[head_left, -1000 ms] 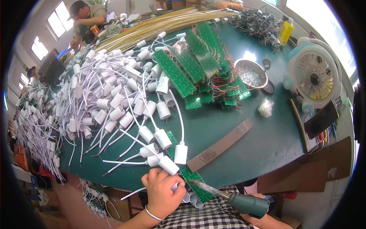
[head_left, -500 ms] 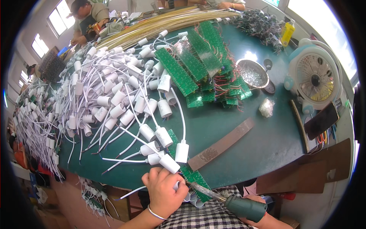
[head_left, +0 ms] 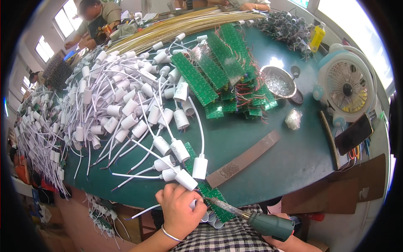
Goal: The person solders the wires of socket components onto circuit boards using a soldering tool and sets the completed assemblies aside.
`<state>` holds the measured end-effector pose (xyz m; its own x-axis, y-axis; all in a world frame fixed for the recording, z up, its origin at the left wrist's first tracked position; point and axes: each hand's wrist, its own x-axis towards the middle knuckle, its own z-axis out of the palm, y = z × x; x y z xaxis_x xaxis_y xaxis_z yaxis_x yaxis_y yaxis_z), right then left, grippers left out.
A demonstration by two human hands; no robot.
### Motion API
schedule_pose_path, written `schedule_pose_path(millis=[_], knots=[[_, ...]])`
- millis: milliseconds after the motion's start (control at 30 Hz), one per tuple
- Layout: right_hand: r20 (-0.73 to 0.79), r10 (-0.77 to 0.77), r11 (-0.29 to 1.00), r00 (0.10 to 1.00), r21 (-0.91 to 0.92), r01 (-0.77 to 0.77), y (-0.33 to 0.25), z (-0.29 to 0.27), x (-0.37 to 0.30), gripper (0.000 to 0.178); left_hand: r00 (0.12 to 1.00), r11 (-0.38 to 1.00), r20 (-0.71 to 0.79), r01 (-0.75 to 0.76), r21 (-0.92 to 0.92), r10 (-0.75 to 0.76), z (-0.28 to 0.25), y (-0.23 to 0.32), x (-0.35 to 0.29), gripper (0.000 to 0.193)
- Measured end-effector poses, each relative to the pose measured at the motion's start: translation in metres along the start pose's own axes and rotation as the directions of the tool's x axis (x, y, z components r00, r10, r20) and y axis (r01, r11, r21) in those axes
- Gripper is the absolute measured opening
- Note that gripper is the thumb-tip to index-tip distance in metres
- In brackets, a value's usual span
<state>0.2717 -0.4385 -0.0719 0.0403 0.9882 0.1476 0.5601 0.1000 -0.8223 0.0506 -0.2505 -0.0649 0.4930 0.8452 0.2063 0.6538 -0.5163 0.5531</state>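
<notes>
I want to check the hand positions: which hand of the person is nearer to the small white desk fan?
The right hand. It holds the soldering iron at the lower edge, below the fan. The left hand sits farther left, on the green circuit board.

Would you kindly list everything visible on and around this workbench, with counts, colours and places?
white cylindrical parts with leads: many, white, heaped over the table's left half
green circuit boards: a pile, green, table centre
board being worked: one, green, near edge by the hands
brass rods: a bundle, yellowish, far edge
metal bowl: one, silver, right of the boards
desk fan: one, white, far right
phone: one, dark, below the fan
flat strip: one, brown, centre right
yellow bottle: one, far right
table: one, dark green top
left hand: holds a white part on the board
soldering iron: one, grey-green handle; right hand holding it mostly hidden
</notes>
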Motion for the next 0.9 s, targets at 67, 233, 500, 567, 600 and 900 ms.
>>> schedule_pose_path(millis=[67, 233, 500, 567, 600, 900], knots=[[0.008, -0.027, 0.998, 1.0, -0.056, 0.027, 0.0, 0.0, 0.0, 0.021, 1.0, 1.0, 0.006, 0.011, 0.005, -0.011, -0.002, 0.003, 0.001, 0.006], [-0.061, -0.067, 0.996, 0.996, 0.049, 0.07, 0.023, 0.006, -0.018, 0.023, 1.0, 1.0, 0.006, 0.018, 0.002, -0.018, -0.003, 0.004, 0.002, 0.006], [-0.104, 0.203, 0.949, 0.974, 0.267, -0.169, 0.013, 0.016, -0.016, 0.039, 1.0, 1.0, 0.0, 0.012, 0.023, -0.012, 0.0, 0.002, 0.0, 0.006], [-0.088, 0.172, 0.957, 0.981, 0.252, -0.145, 0.013, 0.013, -0.014, 0.039, 1.0, 1.0, -0.003, 0.01, 0.025, -0.01, 0.0, 0.002, 0.0, 0.006], [-0.079, 0.146, 0.957, 0.986, 0.265, -0.121, 0.014, 0.013, -0.012, 0.039, 1.0, 1.0, -0.005, 0.009, 0.026, -0.009, 0.0, 0.002, 0.0, 0.006], [-0.069, 0.12, 0.967, 0.99, 0.233, -0.101, 0.006, 0.01, -0.001, 0.038, 1.0, 1.0, -0.014, 0.008, 0.023, -0.008, 0.001, 0.003, 0.001, 0.006]])
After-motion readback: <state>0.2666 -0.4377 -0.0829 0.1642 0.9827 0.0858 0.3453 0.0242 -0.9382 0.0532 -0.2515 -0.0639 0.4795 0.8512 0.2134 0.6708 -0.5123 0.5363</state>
